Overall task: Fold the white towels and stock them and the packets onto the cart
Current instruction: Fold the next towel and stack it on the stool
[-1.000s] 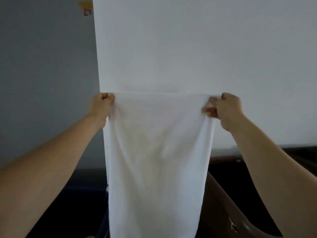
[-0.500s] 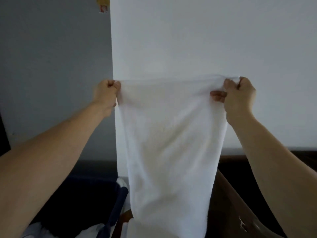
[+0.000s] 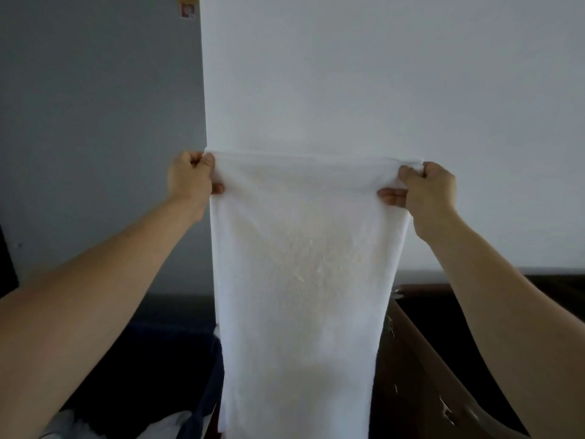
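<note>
A white towel [image 3: 300, 280] hangs stretched out in front of me, held up by its top edge against the wall. My left hand [image 3: 190, 179] grips the top left corner in a fist. The top right corner is pinched in my right hand [image 3: 425, 188], with a finger behind the cloth. The towel's lower end runs out of view at the bottom. No packets and no cart can be made out.
A white wall [image 3: 380, 90] fills the back, with a grey wall [image 3: 95, 122] to the left. A brown cardboard box [image 3: 421, 369] stands open at the lower right. A dark blue bin [image 3: 209, 391] with white cloth [image 3: 164, 427] sits at the lower left.
Both hands keep their grip on the towel's top corners. The towel rose slightly, then came back down, and the view shifted a little so more of the bin and box shows.
</note>
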